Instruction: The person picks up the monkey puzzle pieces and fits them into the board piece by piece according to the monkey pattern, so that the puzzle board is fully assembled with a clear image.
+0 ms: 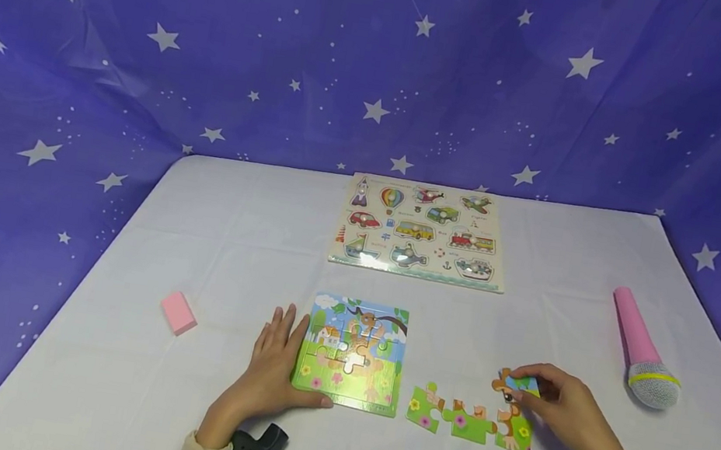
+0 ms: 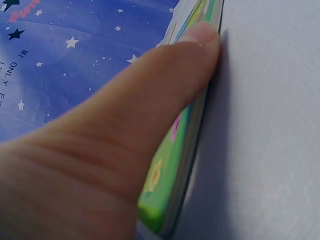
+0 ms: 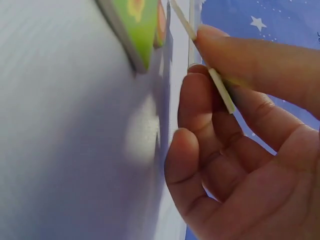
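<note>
A square jigsaw board (image 1: 344, 392) with a cartoon animal picture lies flat at the centre front, several pieces set in its upper and middle part. My left hand (image 1: 267, 387) rests against its left side, fingers straight, thumb along the front edge; the left wrist view shows the thumb (image 2: 170, 75) on that edge. Over to the right, my right hand (image 1: 567, 414) pinches a puzzle piece (image 1: 525, 385) between thumb and fingers; the right wrist view shows that piece (image 3: 220, 90) edge-on, tilted. Below it lie a corner piece (image 1: 518, 436), a middle piece (image 1: 470, 426) and a flower piece (image 1: 423, 410).
A wooden vehicle puzzle (image 1: 423, 231) lies at the back of the white table (image 1: 245, 238). To the right is a pink toy microphone (image 1: 640, 336); a pink block (image 1: 179, 313) sits on the left. A purple star-patterned cloth (image 1: 333, 40) hangs behind and around the table.
</note>
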Demonstrator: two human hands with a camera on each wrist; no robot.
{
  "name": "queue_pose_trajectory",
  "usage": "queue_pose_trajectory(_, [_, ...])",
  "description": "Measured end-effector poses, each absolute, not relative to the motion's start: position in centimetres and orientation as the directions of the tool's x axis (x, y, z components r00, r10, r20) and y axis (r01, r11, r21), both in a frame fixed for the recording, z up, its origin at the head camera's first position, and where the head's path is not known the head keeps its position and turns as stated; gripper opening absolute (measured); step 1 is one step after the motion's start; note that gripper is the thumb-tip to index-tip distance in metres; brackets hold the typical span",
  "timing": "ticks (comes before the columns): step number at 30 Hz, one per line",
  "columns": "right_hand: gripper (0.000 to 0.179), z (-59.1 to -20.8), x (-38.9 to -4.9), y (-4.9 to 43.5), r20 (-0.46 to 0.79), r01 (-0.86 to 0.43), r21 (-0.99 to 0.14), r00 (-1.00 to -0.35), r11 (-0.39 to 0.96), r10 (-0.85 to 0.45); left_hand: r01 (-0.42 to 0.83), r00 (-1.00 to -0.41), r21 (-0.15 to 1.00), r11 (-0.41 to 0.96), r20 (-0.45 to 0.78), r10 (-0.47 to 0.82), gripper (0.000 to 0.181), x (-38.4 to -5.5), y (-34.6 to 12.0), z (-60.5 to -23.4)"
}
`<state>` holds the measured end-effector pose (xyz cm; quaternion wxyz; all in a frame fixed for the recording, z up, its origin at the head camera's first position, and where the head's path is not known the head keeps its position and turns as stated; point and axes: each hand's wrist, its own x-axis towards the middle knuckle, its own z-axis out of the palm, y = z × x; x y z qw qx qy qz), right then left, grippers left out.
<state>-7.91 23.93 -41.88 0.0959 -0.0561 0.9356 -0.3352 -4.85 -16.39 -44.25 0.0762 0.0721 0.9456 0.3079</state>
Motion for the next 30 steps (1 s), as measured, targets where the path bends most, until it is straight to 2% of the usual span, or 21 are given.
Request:
queue_pose_trajectory(7, [0.029,-41.6,-8.0,23.7,-0.118,-0.03,-0.644,-0.983,0.764,-0.138,0.089,-0.978,0.592,0.801,-0.099,0.183,0.122,-4.8,-16.4,-44.3])
queue_pose_trajectory(12, [0.025,-41.5,-7.9,22.7,-0.061,-0.071,-0.675,-0.987,0.734,-0.151,0.085,-0.977,0.593,0.801,-0.108,0.184,0.121,-4.8,-16.4,-44.3])
queue_pose_trajectory(20, [0.024,-40.8,-7.9,19.5,0.036,-0.212,-0.743,-0.96,0.634,-0.279,0.088,-0.977,0.592,0.801,-0.105,0.185,0.121,-4.8,-16.5,-44.2])
queue_pose_trajectory(30, [0.026,-40.4,-8.9,13.4,-0.009,-0.252,-0.786,-0.908,0.565,-0.418,0.084,-0.977,0.597,0.798,-0.107,0.183,0.122,-4.9,-16.5,-44.3])
